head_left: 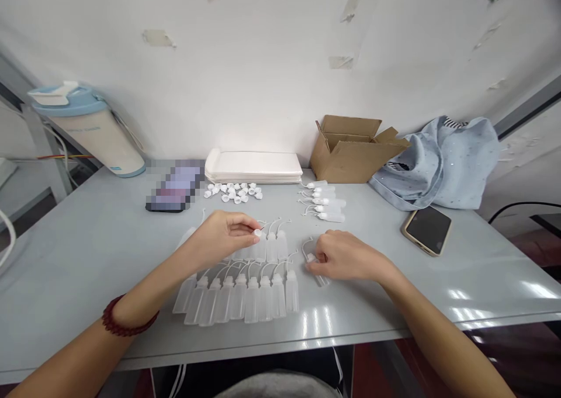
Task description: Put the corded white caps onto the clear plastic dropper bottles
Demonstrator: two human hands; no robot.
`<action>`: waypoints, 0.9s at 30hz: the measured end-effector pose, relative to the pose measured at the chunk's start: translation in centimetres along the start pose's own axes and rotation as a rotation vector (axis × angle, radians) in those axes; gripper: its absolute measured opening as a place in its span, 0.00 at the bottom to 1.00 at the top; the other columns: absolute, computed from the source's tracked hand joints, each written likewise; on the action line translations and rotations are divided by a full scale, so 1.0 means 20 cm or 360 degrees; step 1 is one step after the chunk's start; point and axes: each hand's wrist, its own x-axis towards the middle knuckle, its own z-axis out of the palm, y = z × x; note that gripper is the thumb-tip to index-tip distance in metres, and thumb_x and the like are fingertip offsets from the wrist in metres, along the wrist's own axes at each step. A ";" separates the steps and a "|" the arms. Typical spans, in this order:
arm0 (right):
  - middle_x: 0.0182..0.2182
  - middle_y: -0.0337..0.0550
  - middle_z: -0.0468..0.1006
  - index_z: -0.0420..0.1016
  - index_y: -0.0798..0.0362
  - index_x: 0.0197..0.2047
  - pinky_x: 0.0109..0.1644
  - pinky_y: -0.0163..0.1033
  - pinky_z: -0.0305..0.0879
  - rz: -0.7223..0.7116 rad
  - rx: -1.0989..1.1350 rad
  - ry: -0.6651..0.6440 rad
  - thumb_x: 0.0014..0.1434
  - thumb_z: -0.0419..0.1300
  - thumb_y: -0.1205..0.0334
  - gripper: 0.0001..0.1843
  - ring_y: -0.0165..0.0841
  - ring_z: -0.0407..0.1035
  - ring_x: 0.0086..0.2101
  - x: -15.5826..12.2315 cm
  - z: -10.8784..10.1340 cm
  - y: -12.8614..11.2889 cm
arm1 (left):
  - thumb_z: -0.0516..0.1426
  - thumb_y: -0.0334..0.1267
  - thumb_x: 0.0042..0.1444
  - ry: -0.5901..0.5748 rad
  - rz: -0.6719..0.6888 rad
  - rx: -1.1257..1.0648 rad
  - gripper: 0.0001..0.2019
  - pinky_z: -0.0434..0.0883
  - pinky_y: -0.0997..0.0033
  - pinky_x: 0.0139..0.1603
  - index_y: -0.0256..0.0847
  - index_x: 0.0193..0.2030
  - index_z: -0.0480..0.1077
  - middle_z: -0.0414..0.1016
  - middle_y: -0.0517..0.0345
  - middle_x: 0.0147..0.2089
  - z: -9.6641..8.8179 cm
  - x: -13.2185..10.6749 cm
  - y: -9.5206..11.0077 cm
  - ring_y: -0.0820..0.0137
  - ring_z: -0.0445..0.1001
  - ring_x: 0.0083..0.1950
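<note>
Two rows of small translucent plastic squeeze bottles (245, 296) lie side by side on the grey table (87, 258) in front of me. My left hand (221, 234) hovers over the back row and pinches a small white cap (258, 232) between thumb and fingertips. My right hand (344, 255) rests on the table to the right of the rows, fingers closed round one small bottle (316, 269) with a looped tether. A pile of loose white caps (234, 191) lies further back. Several capped bottles (326, 202) lie in a group at the back right.
A stack of flat white bags (254, 166) lies against the wall, an open cardboard box (350, 149) beside it, then a light-blue cloth bag (442, 164). One phone (428, 229) lies right, another (175, 187) left. A large water jug (94, 129) stands far left.
</note>
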 end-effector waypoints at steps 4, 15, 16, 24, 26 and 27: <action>0.12 0.32 0.55 0.53 0.54 0.14 0.23 0.34 0.44 -0.0060 0.0209 0.0151 0.54 0.55 0.59 0.21 0.24 0.48 0.18 0.01 0.00 0.00 | 0.64 0.45 0.47 -0.0058 -0.0009 -0.0058 0.13 0.73 0.66 0.49 0.42 0.38 0.75 0.79 0.57 0.41 0.01 -0.01 0.01 0.62 0.76 0.48; 0.18 0.33 0.65 0.65 0.54 0.24 0.25 0.31 0.53 -0.0090 0.0803 0.0810 0.54 0.62 0.55 0.14 0.25 0.58 0.21 0.07 0.05 -0.04 | 0.64 0.45 0.48 -0.0132 0.0207 -0.0299 0.15 0.74 0.66 0.44 0.46 0.43 0.75 0.77 0.57 0.45 0.05 -0.04 0.03 0.65 0.75 0.45; 0.16 0.31 0.62 0.64 0.53 0.24 0.24 0.31 0.51 -0.0085 0.0787 0.0853 0.53 0.62 0.55 0.14 0.24 0.55 0.20 0.07 0.06 -0.05 | 0.64 0.45 0.49 -0.0140 0.0214 -0.0318 0.14 0.74 0.66 0.44 0.46 0.43 0.76 0.78 0.57 0.45 0.06 -0.04 0.03 0.65 0.75 0.46; 0.17 0.29 0.58 0.61 0.53 0.26 0.22 0.30 0.46 -0.0249 0.0625 0.1075 0.50 0.62 0.59 0.13 0.22 0.49 0.18 0.04 0.12 -0.11 | 0.63 0.41 0.50 -0.0111 0.0344 -0.0388 0.10 0.75 0.69 0.39 0.42 0.39 0.75 0.78 0.58 0.37 0.12 -0.07 0.06 0.67 0.76 0.39; 0.18 0.29 0.58 0.60 0.53 0.26 0.22 0.29 0.45 -0.0294 0.0588 0.1100 0.51 0.62 0.60 0.13 0.22 0.48 0.18 0.04 0.14 -0.13 | 0.63 0.41 0.50 -0.0075 0.0398 -0.0435 0.11 0.75 0.70 0.38 0.42 0.40 0.74 0.77 0.58 0.37 0.15 -0.08 0.06 0.68 0.76 0.39; 0.18 0.29 0.58 0.59 0.53 0.26 0.22 0.29 0.45 -0.0310 0.0562 0.1104 0.51 0.61 0.60 0.13 0.22 0.48 0.18 0.04 0.15 -0.13 | 0.63 0.40 0.50 -0.0068 0.0416 -0.0460 0.11 0.75 0.70 0.38 0.42 0.40 0.74 0.77 0.58 0.37 0.16 -0.08 0.05 0.68 0.76 0.38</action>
